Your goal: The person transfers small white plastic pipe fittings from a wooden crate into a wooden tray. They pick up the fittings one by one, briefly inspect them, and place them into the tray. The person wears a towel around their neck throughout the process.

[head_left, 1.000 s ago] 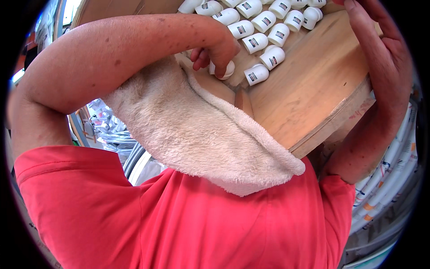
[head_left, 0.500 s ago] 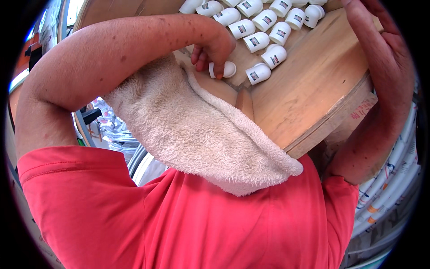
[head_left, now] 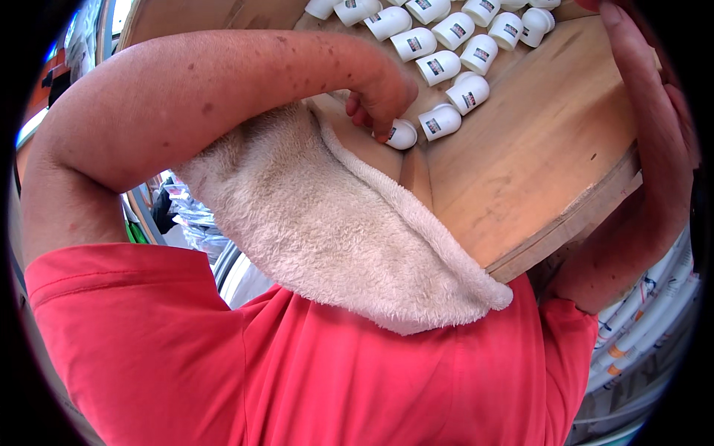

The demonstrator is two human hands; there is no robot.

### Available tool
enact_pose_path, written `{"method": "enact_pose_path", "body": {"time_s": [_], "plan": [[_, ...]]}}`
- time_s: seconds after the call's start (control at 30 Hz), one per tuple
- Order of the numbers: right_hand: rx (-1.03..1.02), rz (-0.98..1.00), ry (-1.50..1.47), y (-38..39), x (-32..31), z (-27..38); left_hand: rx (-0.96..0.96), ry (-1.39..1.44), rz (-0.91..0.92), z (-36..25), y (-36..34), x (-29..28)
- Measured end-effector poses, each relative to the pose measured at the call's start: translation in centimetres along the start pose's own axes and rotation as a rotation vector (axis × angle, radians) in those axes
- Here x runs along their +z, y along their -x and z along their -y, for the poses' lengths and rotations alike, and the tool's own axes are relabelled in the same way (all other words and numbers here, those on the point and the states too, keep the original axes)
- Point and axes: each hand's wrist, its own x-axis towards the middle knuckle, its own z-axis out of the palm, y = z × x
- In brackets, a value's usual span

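Note:
Inside a wooden box [head_left: 543, 141], my left hand [head_left: 385, 97] reaches down with curled fingers. Its forefinger lies over one end of a white plastic pipe fitting [head_left: 403, 135] at the box's near corner; my thumb is hidden. Just right of it rests another white pipe fitting [head_left: 440, 122], with several more, round-ended and labelled, in rows beyond. My right hand [head_left: 645, 82] is raised along the box's right side, fingers stretched out and partly cut off by the picture's edge; it holds nothing I can see.
A beige fleecy cloth [head_left: 320, 230] drapes over the box's near edge, against my red shirt [head_left: 357, 372]. White pipes or tubes [head_left: 647, 312] are stacked at the right. Plastic-wrapped goods [head_left: 195, 215] stand at the left, behind my bent arm.
My left hand has shifted right and nearer, taking the pipe fitting with it into the box's corner beside its neighbour. The whole view has drifted slightly; my right hand stays by the box's side.

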Motion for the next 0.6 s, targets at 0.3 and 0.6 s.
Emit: {"method": "enact_pose_path", "body": {"time_s": [0.3, 0.6], "plan": [[-0.007, 0.006, -0.005, -0.07, -0.07, 0.17, -0.027, 0.143, -0.017, 0.31, 0.59, -0.30], [-0.019, -0.003, -0.010, 0.20, 0.03, 0.12, -0.113, 0.207, 0.001, 0.10, 0.68, -0.46]]}}
